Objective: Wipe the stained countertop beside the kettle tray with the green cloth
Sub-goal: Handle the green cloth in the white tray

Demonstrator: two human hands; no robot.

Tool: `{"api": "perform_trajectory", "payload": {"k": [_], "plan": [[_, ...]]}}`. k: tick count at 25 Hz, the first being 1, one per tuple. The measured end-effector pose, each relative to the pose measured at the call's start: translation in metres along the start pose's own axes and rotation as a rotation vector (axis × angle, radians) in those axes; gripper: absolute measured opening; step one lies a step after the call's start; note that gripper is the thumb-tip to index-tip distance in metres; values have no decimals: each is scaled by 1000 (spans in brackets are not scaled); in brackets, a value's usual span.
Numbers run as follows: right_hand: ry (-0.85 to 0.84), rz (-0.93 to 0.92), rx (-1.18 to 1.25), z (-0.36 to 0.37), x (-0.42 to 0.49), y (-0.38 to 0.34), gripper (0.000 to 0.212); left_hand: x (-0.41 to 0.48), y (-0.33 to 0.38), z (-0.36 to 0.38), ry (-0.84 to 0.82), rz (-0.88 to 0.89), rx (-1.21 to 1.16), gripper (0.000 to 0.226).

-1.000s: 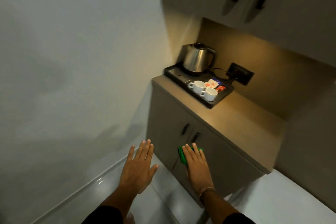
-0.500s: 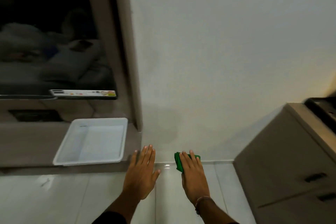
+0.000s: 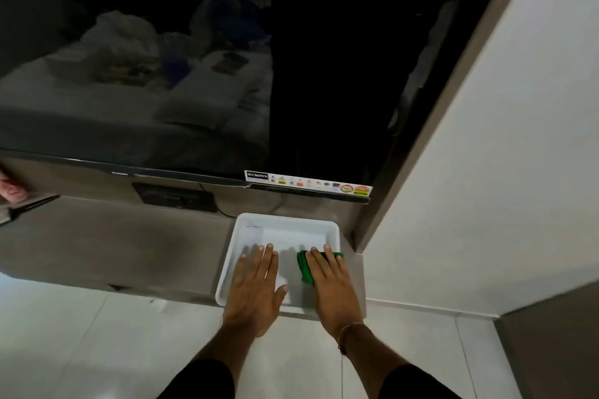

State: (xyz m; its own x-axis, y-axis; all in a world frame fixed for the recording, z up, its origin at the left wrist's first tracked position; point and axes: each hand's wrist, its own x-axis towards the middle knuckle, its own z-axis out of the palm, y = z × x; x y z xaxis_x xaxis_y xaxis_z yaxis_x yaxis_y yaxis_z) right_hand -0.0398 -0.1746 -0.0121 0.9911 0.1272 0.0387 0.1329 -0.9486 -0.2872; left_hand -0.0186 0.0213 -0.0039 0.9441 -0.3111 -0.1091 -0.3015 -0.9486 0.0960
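Now, from the head camera: left hand flat, fingers spread, empty, over the white tray. Right hand palm down, holding the green cloth beneath its fingers, above the tray's right side, below the dark television.

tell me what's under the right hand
A folded green cloth lies under the right hand, sticking out past its fingers and left side, over the white tray. The palm hides the rest of the cloth and the tray's near corner.
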Motion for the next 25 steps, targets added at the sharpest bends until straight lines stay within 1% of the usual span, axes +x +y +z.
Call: {"api": "perform_trajectory", "payload": {"k": [3, 7, 10, 12, 15, 17, 19, 21, 23, 25], "plan": [[-53, 25, -34, 21, 39, -10, 75, 33, -31, 15, -10, 56, 25, 77], [-89, 10, -109, 46, 69, -11, 67, 55, -42, 33, -48, 85, -12, 76], [-196, 43, -122, 65, 73, -7, 73, 62, -46, 45, -79, 83, -19, 77], [-276, 59, -106, 73, 71, -4, 73, 63, -47, 48, -111, 77, -16, 78], [-326, 60, -99, 79, 72, -2, 72, 64, -49, 54, -118, 72, -16, 79], [-350, 56, -109, 77, 74, -1, 75, 67, -47, 52, -125, 79, 4, 79], [-366, 49, -108, 73, 74, 2, 80, 65, -43, 47, -97, 83, 33, 79], [-364, 46, -62, 61, 71, -2, 90, 62, -36, 39, -74, 91, 56, 78], [-318, 68, 5, 44, 61, -1, 97, 54, -24, 29, -39, 106, 44, 77], [-183, 128, 44, 19, 24, 6, 96, 43, -1, 20, -16, 127, -6, 77]]}}
